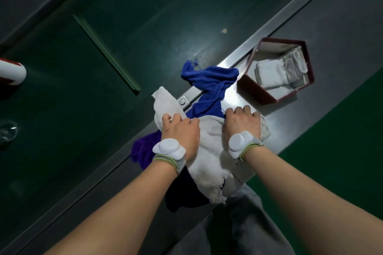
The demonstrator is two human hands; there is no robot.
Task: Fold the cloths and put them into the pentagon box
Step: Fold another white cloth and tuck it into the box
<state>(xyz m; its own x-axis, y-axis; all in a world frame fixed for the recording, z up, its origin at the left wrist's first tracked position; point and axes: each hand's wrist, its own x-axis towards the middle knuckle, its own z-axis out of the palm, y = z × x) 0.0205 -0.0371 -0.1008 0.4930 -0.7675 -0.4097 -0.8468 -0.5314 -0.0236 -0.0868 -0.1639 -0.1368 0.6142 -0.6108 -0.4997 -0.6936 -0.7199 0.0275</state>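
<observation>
A white cloth (209, 151) lies on the metal table (323, 27) in front of me, its frayed end hanging over the near edge. My left hand (181, 132) rests on its left part, and my right hand (241, 124) presses on its right part; the fingertips of both curl over the cloth's far edge. A blue cloth (211, 85) lies crumpled just beyond the hands, and a purple cloth (145, 149) sticks out from under the white one at the left. The dark red pentagon box (261, 93) stands at the right with folded white cloths (273, 74) inside.
The table's raised metal rim (269, 29) runs diagonally, with a bolt plate (182, 101) near the cloths. Dark green floor lies on both sides. A red-and-white object (12, 70) sits at the far left. My grey trouser leg (238, 223) is below the table edge.
</observation>
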